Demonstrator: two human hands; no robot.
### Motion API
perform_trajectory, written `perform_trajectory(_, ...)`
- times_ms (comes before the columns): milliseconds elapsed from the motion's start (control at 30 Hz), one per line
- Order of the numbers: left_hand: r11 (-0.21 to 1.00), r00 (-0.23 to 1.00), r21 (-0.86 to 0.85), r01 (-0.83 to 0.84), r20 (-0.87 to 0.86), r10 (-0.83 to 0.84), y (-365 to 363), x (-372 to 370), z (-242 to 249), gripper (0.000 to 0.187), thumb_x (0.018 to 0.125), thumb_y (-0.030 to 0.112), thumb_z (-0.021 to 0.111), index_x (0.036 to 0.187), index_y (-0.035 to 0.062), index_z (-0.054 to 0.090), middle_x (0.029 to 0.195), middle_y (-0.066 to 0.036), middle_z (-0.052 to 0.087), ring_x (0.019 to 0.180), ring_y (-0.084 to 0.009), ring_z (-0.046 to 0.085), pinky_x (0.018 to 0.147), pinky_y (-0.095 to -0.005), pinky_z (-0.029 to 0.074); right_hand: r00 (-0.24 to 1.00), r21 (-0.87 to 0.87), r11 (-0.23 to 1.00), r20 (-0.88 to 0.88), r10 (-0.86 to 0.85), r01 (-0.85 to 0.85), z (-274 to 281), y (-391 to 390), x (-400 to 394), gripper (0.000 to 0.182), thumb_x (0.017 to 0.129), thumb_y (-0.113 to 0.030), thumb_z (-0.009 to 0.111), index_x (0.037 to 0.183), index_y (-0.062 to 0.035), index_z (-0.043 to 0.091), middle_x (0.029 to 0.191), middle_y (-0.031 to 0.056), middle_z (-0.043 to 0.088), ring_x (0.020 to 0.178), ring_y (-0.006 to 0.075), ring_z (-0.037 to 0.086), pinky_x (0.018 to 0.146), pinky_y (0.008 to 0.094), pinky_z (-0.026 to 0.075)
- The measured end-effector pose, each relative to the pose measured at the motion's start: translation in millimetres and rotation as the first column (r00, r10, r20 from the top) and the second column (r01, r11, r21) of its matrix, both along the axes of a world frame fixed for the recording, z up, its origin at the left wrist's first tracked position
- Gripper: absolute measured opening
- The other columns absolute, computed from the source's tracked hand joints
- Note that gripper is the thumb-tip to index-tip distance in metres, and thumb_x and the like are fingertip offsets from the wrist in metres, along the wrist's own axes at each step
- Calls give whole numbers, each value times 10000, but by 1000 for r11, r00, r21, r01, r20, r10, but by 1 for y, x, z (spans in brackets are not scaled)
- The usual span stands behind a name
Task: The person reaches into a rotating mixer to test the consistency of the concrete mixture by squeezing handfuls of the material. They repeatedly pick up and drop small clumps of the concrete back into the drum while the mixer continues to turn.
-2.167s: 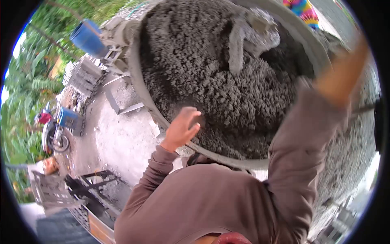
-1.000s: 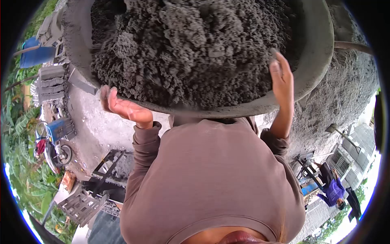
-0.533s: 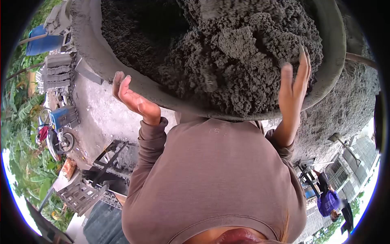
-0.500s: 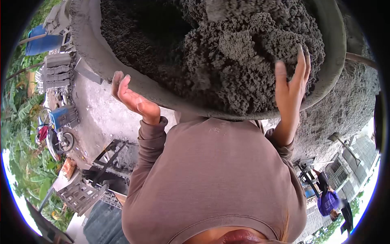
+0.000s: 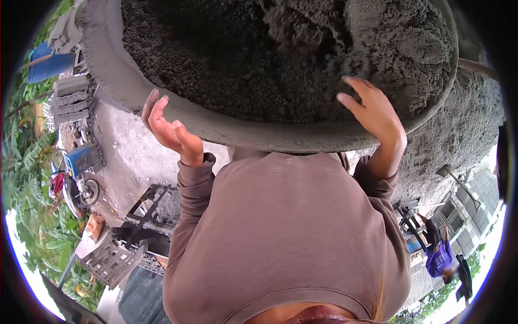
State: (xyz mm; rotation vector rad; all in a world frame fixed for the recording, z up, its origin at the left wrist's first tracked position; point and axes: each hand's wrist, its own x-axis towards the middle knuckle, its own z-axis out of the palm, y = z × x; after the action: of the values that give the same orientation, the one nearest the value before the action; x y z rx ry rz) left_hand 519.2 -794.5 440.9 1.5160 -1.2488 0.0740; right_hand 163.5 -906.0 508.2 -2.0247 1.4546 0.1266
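A wide round basin (image 5: 259, 139) with a grey-coated rim stands right in front of my body. Inside it lies a crumbly grey cement mix (image 5: 399, 59), heaped toward the far right, with loose grains spread over the left. My left hand (image 5: 170, 129) is at the outer side of the near left rim, its fingers slightly bent and apart, holding nothing. Over the near right part of the basin, my right hand (image 5: 375, 110) is open, thumb and fingers spread, fingertips by the mix. Grey dust coats the fingertips of my left hand.
A big pile of grey sand-like material (image 5: 458, 129) rises right of the basin, with a long-handled tool (image 5: 458, 186) on it. A person in purple (image 5: 440, 259) is farther off. At left are a motorcycle (image 5: 81, 189), stacked grey blocks (image 5: 72, 102) and a blue barrel (image 5: 51, 60).
The mix heap has shifted away from the near rim, with some of it blurred in motion. My right hand has drawn back toward the near rim; my left hand has moved slightly left.
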Motion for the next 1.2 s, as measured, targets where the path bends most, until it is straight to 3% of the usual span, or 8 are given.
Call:
perform_trajectory(100, 994, 999, 105, 13, -50, -8, -1, -3, 9, 309, 871, 142, 424, 1085, -25, 571, 1219, -165, 546, 1134, -267, 513, 961, -392, 420, 1000, -153, 988, -1, -5, 5, 7, -12, -9, 526, 941, -376, 571, 1289, 17, 538, 1284, 221, 566, 1168, 388, 543, 974, 414, 439)
perform_trajectory(233, 962, 995, 273, 1, -100, 28, -8, -10, 19, 237, 814, -11, 505, 1016, 18, 625, 1140, -119, 606, 1057, -242, 554, 891, -353, 458, 997, -138, 989, 52, -49, 56, 21, -38, -20, 530, 945, -400, 574, 1300, -7, 543, 1261, 212, 586, 1073, 357, 599, 901, 395, 470)
perform_trajectory(433, 900, 998, 436, 28, -66, 1, -13, -8, 23, 198, 819, 12, 544, 986, 51, 642, 1127, -82, 623, 1032, -227, 575, 847, -330, 465, 987, -96, 990, 135, -90, 103, -29, -87, -48, 541, 944, -415, 567, 1307, -14, 539, 1258, 212, 594, 1105, 353, 593, 927, 397, 463)
perform_trajectory(500, 904, 998, 427, 27, -60, -2, -12, -7, 19, 195, 819, 9, 546, 982, 51, 644, 1126, -83, 624, 1031, -225, 580, 841, -329, 468, 985, -224, 971, -132, -108, 76, -76, -86, -67, 576, 935, -450, 559, 1308, -11, 537, 1268, 215, 588, 1145, 361, 575, 953, 410, 452)
perform_trajectory(567, 905, 999, 425, 29, -52, -8, -12, -5, 20, 192, 818, 7, 549, 977, 52, 646, 1124, -83, 625, 1029, -223, 584, 835, -329, 471, 977, -110, 994, -207, -44, 22, -68, -73, -62, 609, 925, -478, 555, 1307, -4, 532, 1264, 223, 587, 1168, 370, 559, 968, 419, 445)
perform_trajectory(633, 901, 997, 432, 23, -76, 11, -13, -8, 20, 199, 815, -6, 546, 975, 51, 648, 1118, -82, 628, 1016, -217, 593, 809, -320, 482, 996, 211, 977, -88, -20, 38, -50, -71, -43, 569, 927, -435, 584, 1326, -34, 528, 1232, 215, 614, 1149, 346, 585, 958, 396, 451)
perform_trajectory(900, 870, 999, 490, 51, -28, -43, -14, -8, 20, 180, 813, -25, 534, 917, 47, 663, 1092, -83, 639, 977, -210, 611, 768, -310, 501, 998, -11, 999, -39, 47, -48, -61, -68, -35, 518, 942, -409, 558, 1305, -39, 546, 1181, 223, 629, 1097, 380, 596, 921, 426, 469)
perform_trajectory(1200, 853, 997, 516, 73, -9, -80, -15, -8, 20, 171, 844, -6, 524, 899, 48, 677, 1074, -90, 648, 954, -207, 623, 753, -310, 508, 997, 40, 998, -72, -40, 43, -53, -67, -31, 552, 935, -449, 549, 1305, -40, 546, 1182, 225, 628, 1094, 388, 592, 931, 437, 466)
